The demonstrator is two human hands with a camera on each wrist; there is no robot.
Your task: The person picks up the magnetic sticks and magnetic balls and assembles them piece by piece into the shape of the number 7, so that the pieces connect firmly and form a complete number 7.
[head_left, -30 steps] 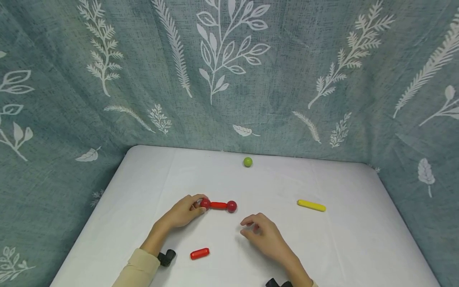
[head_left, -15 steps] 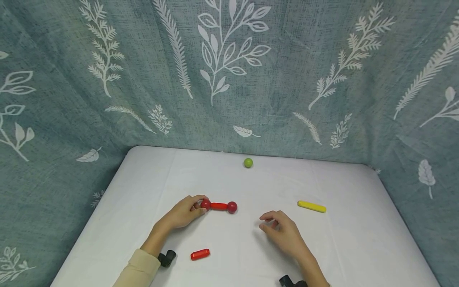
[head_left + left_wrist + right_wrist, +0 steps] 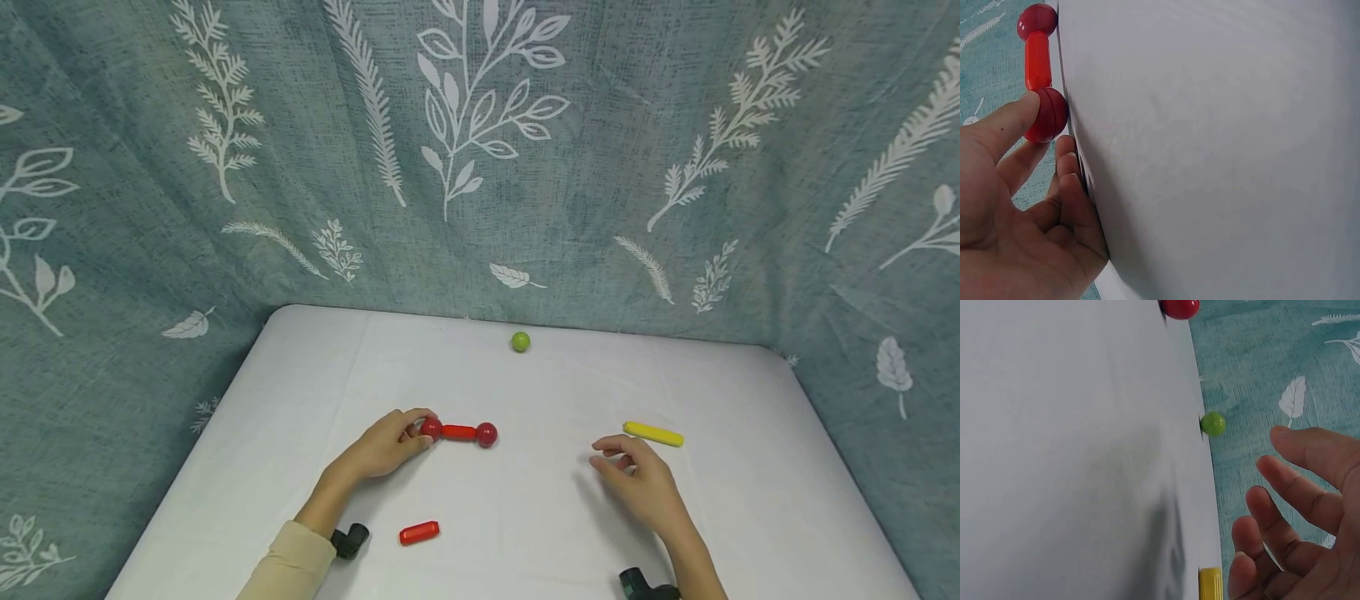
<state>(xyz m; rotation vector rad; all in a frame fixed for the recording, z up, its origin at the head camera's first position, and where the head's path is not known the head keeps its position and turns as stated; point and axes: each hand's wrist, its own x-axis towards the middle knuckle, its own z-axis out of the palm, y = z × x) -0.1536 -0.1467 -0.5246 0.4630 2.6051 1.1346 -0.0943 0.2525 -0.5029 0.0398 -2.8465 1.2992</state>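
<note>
My left hand (image 3: 386,443) pinches a dark red ball (image 3: 1050,115) between thumb and fingers. That ball sits at the left end of a bright red stick (image 3: 458,432), and a second dark red ball (image 3: 487,434) is at its other end, making a dumbbell shape on the table. To the right, my right hand (image 3: 641,483) hovers over the cloth with loosely bent fingers and nothing between them. Just beyond its knuckles lies a yellow stick (image 3: 654,434), only partly seen in the right wrist view.
A white-covered table (image 3: 555,383) bears everything. Near its back edge sits a small green ball (image 3: 521,342). A short red stick (image 3: 419,532) lies at the front, right of my left wrist. Behind hangs a teal curtain (image 3: 300,167) with white leaf prints.
My right hand has moved to the right, away from the dumbbell shape and close to the yellow stick. The left hand keeps its pinch on the red ball in the same place.
</note>
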